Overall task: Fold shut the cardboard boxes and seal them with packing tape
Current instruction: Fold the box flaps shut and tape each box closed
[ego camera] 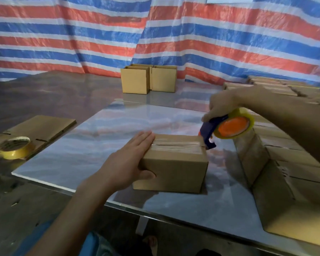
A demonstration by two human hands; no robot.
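A small brown cardboard box [175, 167] stands closed on the glossy tile slab [92, 145]. A strip of clear tape runs along its top seam. My left hand [129, 163] holds the box's left end, fingers flat on the top and thumb against the near side. My right hand [222, 106] grips a blue tape dispenser [209, 133] with an orange-cored roll of clear tape [234, 126]. The dispenser's blade end sits at the box's far right top edge.
Rows of sealed boxes [277, 159] are stacked along the right. Two upright boxes [148, 79] stand at the back by the striped tarp. At the left, a yellow tape roll [15, 147] rests on flattened cardboard [42, 128].
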